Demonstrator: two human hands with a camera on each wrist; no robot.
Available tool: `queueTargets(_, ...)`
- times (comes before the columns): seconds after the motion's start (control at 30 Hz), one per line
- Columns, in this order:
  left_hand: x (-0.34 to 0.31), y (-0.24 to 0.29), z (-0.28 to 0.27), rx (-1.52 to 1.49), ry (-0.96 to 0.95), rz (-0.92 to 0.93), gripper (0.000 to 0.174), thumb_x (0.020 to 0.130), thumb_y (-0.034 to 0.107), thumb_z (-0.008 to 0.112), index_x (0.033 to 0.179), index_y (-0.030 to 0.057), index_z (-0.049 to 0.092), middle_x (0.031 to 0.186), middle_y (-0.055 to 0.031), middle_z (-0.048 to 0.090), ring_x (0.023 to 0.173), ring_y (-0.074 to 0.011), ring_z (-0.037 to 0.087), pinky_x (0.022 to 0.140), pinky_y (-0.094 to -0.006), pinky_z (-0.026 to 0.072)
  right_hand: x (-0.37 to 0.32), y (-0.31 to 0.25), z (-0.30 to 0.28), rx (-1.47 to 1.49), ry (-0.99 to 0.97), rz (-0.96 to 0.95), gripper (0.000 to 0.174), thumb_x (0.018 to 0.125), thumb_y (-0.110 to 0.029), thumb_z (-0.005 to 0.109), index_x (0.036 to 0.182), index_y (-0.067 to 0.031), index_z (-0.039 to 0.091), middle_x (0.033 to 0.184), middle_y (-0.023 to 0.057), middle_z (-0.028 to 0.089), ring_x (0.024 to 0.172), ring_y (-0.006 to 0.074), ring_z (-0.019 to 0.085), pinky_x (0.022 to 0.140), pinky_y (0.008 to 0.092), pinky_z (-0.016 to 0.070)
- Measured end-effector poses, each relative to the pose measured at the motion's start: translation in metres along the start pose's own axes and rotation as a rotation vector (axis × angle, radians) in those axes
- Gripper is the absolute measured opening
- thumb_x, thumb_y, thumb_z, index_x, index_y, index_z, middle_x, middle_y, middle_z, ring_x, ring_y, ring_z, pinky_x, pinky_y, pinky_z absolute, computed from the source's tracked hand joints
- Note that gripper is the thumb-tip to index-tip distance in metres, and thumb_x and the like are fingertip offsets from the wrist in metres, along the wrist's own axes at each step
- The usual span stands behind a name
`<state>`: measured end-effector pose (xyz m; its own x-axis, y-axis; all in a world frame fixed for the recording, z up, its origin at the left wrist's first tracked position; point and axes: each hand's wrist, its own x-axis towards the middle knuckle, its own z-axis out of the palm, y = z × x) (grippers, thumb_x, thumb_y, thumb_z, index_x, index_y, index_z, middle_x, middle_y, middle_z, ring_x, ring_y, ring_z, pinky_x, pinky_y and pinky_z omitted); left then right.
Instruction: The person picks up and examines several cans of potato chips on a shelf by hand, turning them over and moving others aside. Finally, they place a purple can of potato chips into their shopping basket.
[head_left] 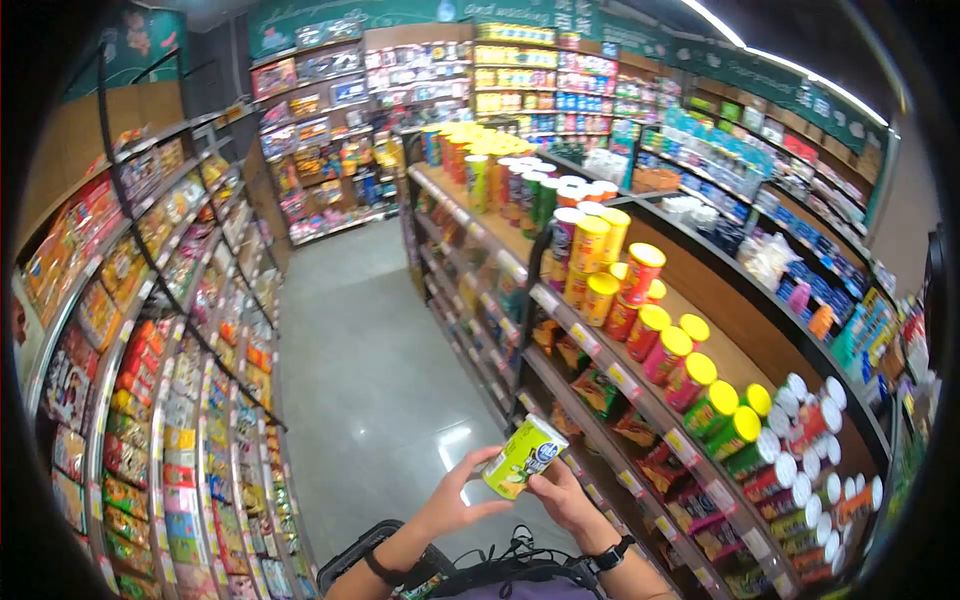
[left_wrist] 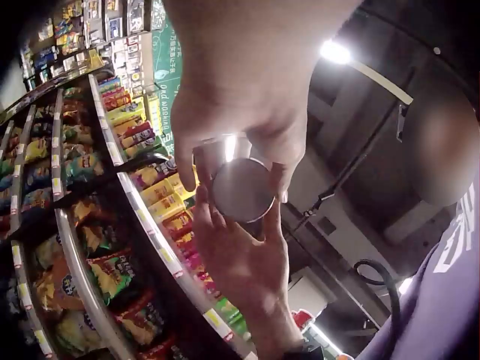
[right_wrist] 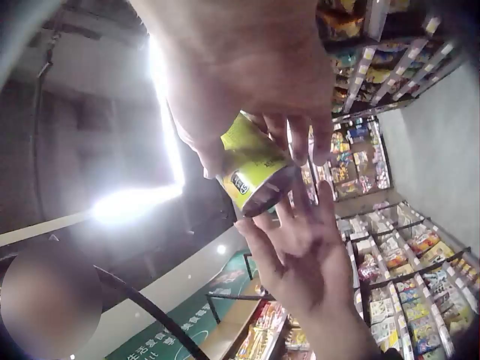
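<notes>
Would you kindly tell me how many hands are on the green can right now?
2: the left hand holds the green can from its left side, and the right hand grips it from the right. No other hands show.

This is a shop aisle with a smooth grey floor (head_left: 370, 370) that shines a little. The left shelves (head_left: 150, 350) are packed with bright snack bags (head_left: 130, 410), the right shelves (head_left: 560, 310) run down the other side, and the back shelves (head_left: 330, 150) stand at the far end. A long white light (head_left: 790, 65) glows overhead, just above a green sign band (head_left: 800, 95).
</notes>
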<state>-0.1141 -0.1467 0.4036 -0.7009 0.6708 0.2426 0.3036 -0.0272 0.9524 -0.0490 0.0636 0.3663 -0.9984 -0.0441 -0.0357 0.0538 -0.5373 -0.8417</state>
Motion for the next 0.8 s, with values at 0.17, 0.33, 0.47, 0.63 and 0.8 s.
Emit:
queueTargets(0.17,-0.054,-0.027,0.004,-0.207,-0.025,-0.065,0.071,0.082,0.010,0.082,0.145,0.0076,0.049,0.142,-0.0113,0.054,0.127,-0.0221,0.056,0.103,-0.0387,0.0493,-0.065,0.016,0.005,-0.073,0.184,-0.105,0.072,0.089,-0.024,0.077,0.147,0.0003,0.042,0.140,0.0111,0.055,0.132,0.0232,0.049,0.113,0.0412,0.0368)
queueTargets(0.33,-0.106,-0.057,0.004,-0.450,-0.104,-0.259,0.042,0.089,0.008,0.073,0.129,0.0009,0.060,0.116,-0.0153,0.070,0.098,-0.0194,0.069,0.088,-0.0335,0.0545,-0.136,0.019,0.003,-0.131,0.363,-0.178,0.069,0.088,-0.026,0.078,0.144,0.0000,0.047,0.138,0.0102,0.058,0.128,0.0209,0.052,0.111,0.0386,0.0375)
queueTargets(0.47,-0.121,-0.062,0.021,-0.334,-0.004,-0.353,0.028,0.093,0.014,0.066,0.117,-0.0004,0.065,0.095,-0.0142,0.073,0.073,-0.0146,0.066,0.070,-0.0272,0.0499,-0.191,0.012,0.004,-0.097,0.556,-0.280,0.067,0.087,-0.024,0.078,0.143,0.0001,0.048,0.135,0.0087,0.060,0.126,0.0188,0.053,0.109,0.0366,0.0386)
queueTargets(0.63,-0.117,-0.045,0.038,-0.290,-0.033,-0.328,0.024,0.094,0.017,0.065,0.112,0.0011,0.067,0.091,-0.0117,0.073,0.070,-0.0148,0.065,0.068,-0.0277,0.0496,-0.243,0.004,-0.009,0.006,0.698,-0.431,0.056,0.088,-0.015,0.073,0.137,0.0018,0.053,0.124,0.0081,0.065,0.113,0.0177,0.062,0.100,0.0337,0.0502)
queueTargets(0.8,-0.110,-0.044,0.068,-0.367,0.021,-0.286,0.022,0.096,0.016,0.062,0.112,0.0017,0.067,0.092,-0.0112,0.072,0.073,-0.0159,0.067,0.071,-0.0290,0.0516,-0.275,-0.010,-0.024,-0.033,0.762,-0.464,0.051,0.090,-0.017,0.072,0.134,0.0030,0.055,0.121,0.0089,0.066,0.108,0.0166,0.065,0.096,0.0326,0.0523)
